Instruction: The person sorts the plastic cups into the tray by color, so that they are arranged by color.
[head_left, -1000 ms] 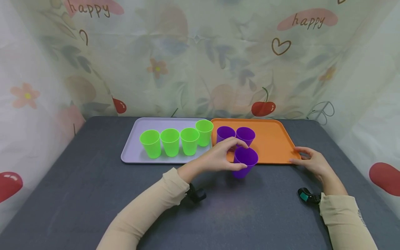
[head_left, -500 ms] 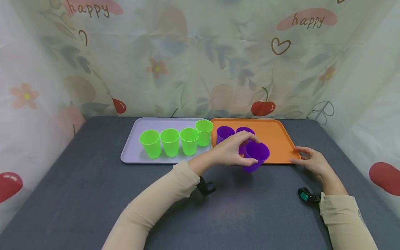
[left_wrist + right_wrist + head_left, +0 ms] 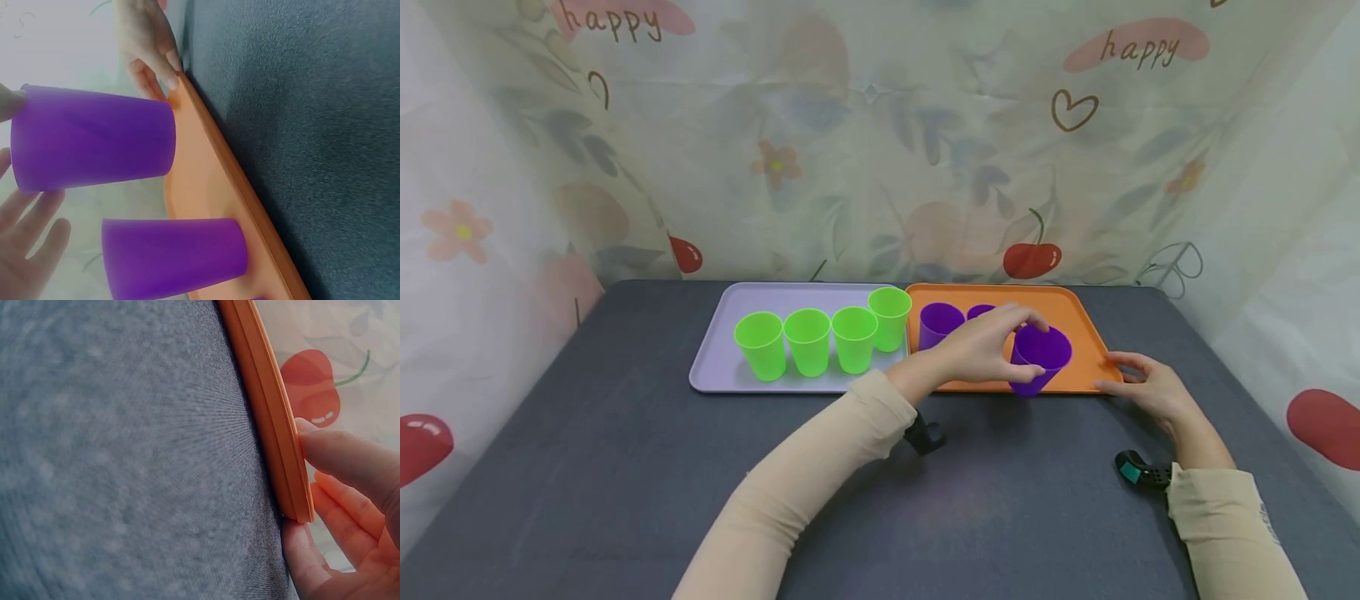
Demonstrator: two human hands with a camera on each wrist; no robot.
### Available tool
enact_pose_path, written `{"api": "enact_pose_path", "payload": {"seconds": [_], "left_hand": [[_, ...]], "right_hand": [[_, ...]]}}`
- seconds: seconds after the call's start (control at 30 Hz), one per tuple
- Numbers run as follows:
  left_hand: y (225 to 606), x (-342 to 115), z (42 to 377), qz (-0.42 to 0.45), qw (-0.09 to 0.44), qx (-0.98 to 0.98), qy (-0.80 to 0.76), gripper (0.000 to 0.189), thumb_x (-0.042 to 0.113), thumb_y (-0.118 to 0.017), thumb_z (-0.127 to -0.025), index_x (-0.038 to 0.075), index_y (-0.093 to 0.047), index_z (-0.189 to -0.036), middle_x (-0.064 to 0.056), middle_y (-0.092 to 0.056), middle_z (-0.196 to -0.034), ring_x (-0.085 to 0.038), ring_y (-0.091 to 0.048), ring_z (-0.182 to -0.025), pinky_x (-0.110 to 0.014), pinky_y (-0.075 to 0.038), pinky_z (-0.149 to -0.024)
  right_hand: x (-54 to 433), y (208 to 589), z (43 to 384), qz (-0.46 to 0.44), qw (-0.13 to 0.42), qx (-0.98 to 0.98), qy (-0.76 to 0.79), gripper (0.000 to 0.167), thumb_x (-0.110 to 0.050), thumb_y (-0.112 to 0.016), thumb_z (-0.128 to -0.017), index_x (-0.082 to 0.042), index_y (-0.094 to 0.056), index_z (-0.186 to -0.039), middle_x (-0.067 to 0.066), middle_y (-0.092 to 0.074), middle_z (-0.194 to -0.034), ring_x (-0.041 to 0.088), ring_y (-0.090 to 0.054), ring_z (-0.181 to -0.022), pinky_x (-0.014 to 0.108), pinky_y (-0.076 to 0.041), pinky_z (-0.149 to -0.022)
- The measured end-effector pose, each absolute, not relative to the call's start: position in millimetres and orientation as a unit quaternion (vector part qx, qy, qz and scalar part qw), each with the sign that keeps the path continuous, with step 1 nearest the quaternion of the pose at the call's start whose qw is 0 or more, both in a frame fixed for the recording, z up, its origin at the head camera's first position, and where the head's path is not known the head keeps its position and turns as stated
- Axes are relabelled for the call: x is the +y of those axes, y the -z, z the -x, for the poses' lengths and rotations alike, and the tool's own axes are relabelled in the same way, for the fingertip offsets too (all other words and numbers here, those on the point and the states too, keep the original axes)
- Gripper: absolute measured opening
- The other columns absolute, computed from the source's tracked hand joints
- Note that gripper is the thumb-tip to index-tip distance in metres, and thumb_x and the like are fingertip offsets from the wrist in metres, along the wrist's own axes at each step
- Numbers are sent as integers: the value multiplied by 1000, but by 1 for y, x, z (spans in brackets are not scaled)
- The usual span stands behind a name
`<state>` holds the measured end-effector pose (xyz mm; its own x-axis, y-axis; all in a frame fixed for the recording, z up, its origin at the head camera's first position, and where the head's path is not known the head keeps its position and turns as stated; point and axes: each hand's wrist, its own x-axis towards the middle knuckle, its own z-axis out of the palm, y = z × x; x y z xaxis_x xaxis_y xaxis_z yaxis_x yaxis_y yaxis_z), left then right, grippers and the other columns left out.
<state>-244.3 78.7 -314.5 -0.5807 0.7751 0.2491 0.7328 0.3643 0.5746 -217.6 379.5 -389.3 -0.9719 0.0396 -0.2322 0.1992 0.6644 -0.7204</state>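
Note:
My left hand grips a purple plastic cup by its rim, thumb at the near side and fingers at the far side. That cup is raised over the front part of the orange tray, slightly tilted. Two more purple cups stand on the tray's left part: one purple cup shows well, while the hand mostly hides the other. My right hand holds the tray's front right corner. In the right wrist view its thumb lies on the rim, with fingers at the corner's edge and below.
A lilac tray adjoins the orange one on the left. Several bright green cups stand upright on it, three in a row and another behind at the right. Both trays lie on a dark table before a patterned curtain.
My left hand has carried the purple cup to the right and away from me, from the tray's front edge to over the tray. My right hand has stayed at the corner.

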Motion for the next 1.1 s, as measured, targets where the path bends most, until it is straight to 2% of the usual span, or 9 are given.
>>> {"api": "enact_pose_path", "payload": {"seconds": [0.33,0.57,0.7,0.93,1.1], "left_hand": [[316,95,257,-445,5,846,-294,45,34,-63,-88,15,-46,-126,2,-53,-128,-9,-49,-121,-17,-41,-98],[321,102,266,-421,-34,870,-253,43,37,-60,-89,17,-46,-125,4,-56,-125,-11,-50,-118,-28,-40,-100],[327,106,270,-404,-44,883,-236,40,38,-59,-90,19,-46,-123,5,-56,-125,-12,-49,-120,-31,-37,-105],[332,114,271,-386,-59,898,-203,37,38,-56,-91,20,-46,-122,6,-56,-127,-14,-42,-130,-39,-23,-116],[336,120,271,-377,-46,909,-173,38,40,-54,-91,21,-45,-123,6,-54,-129,-14,-41,-129,-41,-21,-116]], "right_hand": [[379,388,218,-72,102,907,401,84,-43,-65,-85,-1,-24,-146,32,-13,-151,51,-26,-133,62,-28,-105],[379,389,218,-71,99,907,402,83,-42,-65,-85,-1,-25,-146,32,-13,-151,51,-27,-133,62,-28,-105],[379,389,217,-67,97,908,401,83,-41,-65,-85,0,-25,-145,32,-13,-151,51,-28,-133,62,-28,-105],[379,389,217,-65,97,907,406,83,-40,-65,-85,-1,-25,-146,32,-13,-151,51,-28,-133,61,-29,-104],[378,388,217,-67,97,906,406,82,-40,-65,-86,0,-25,-145,32,-13,-151,51,-28,-133,61,-29,-105]]}}
